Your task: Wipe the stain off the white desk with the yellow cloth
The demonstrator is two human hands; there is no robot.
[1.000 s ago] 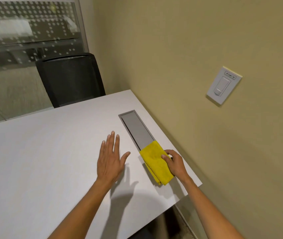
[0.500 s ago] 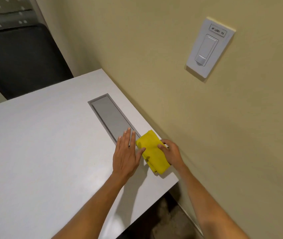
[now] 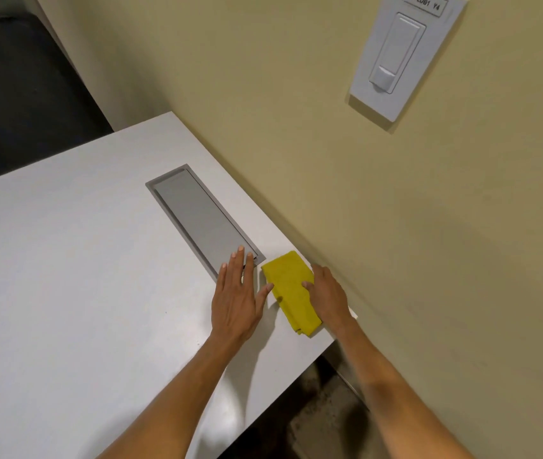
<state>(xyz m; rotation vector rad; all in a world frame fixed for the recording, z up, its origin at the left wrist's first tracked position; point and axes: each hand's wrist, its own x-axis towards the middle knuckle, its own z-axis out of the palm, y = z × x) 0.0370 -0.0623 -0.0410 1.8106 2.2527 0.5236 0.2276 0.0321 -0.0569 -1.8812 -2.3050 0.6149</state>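
Yellow cloth (image 3: 291, 289) under right hand (image 3: 328, 298), left hand (image 3: 237, 299) flat on white desk (image 3: 65, 276).

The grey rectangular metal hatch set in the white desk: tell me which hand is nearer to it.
Left. The left hand lies flat with its fingertips over the grey rectangular metal hatch's near end. The right hand rests on the folded yellow cloth, beside the hatch's corner toward the wall.

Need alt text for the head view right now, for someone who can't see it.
Right hand rests on a folded yellow cloth near the white desk corner by the wall; left hand lies flat beside it, fingertips on a grey inset panel.
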